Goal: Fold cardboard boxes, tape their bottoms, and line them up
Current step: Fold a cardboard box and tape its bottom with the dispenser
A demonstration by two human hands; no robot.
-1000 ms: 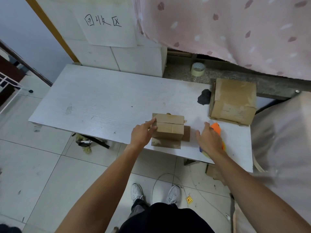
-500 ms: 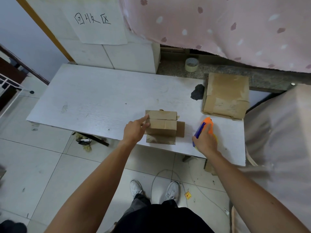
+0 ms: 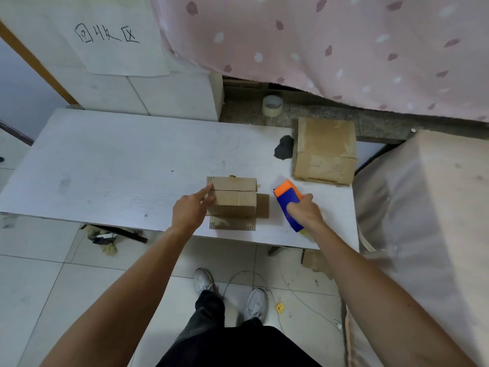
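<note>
Near the table's (image 3: 119, 165) front edge stands the box (image 3: 234, 198), closed flaps uppermost, seam shut; whether tape crosses it we cannot tell. We judge it light and hollow, stiff at the corners, soft across the panels and apt to slide. Best steadied by its side walls, not its flaps. Our left hand (image 3: 189, 211) touches its top-left edge, index straight, the rest loosely curled. Our right hand (image 3: 304, 211) grips the dispenser (image 3: 288, 202) just beside the box, apart from it. Cartons (image 3: 325, 149) lie beyond; a tape roll (image 3: 272, 105) sits on the ledge (image 3: 370, 123).
</note>
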